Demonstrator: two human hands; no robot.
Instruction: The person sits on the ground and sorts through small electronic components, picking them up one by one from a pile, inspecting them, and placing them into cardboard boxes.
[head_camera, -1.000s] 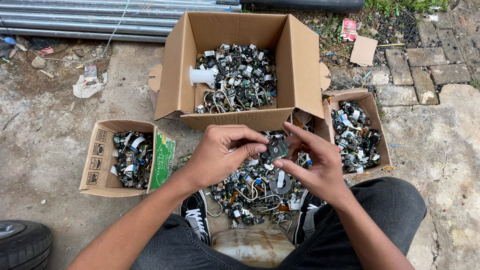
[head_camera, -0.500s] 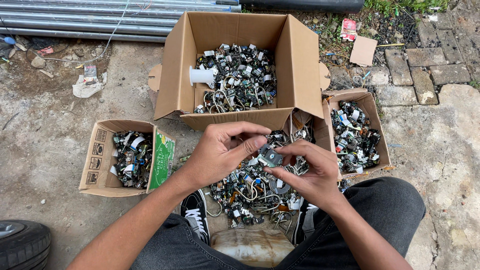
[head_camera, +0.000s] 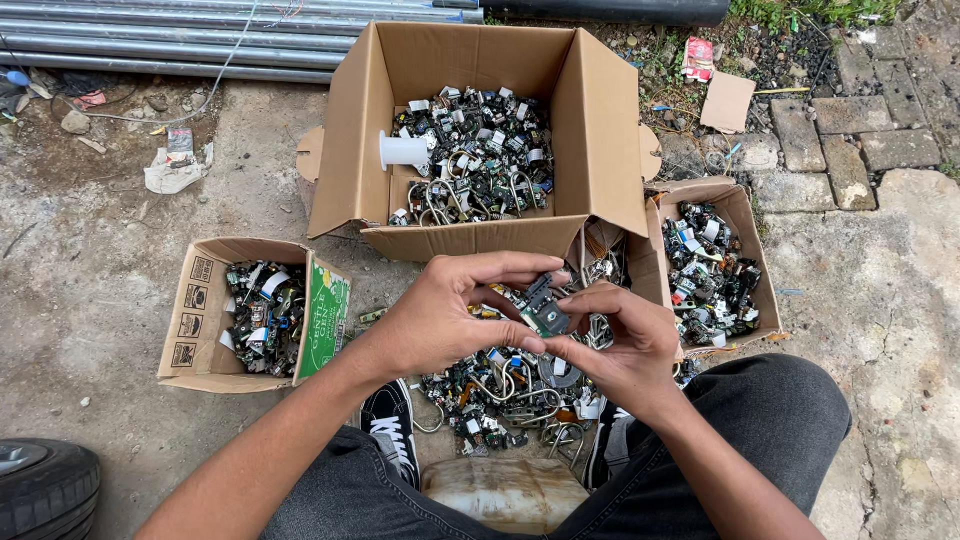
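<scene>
Both hands meet above a pile of small electronic parts (head_camera: 500, 390) lying on the ground between my feet. My left hand (head_camera: 450, 310) and my right hand (head_camera: 625, 345) pinch one small dark electronic part with a green board (head_camera: 543, 305) between thumbs and fingertips. Straight ahead stands a large open cardboard box (head_camera: 350, 150) filled with similar parts and a white plastic spool (head_camera: 403, 151).
A small cardboard box (head_camera: 195, 300) with parts sits at the left, another small box (head_camera: 745, 235) at the right. Metal pipes (head_camera: 150, 35) lie along the back. A tyre (head_camera: 40, 490) is at the lower left, paving stones (head_camera: 840, 130) at the upper right.
Both hands have turned the small part between their fingers and drawn slightly closer together; the boxes and pile have not moved.
</scene>
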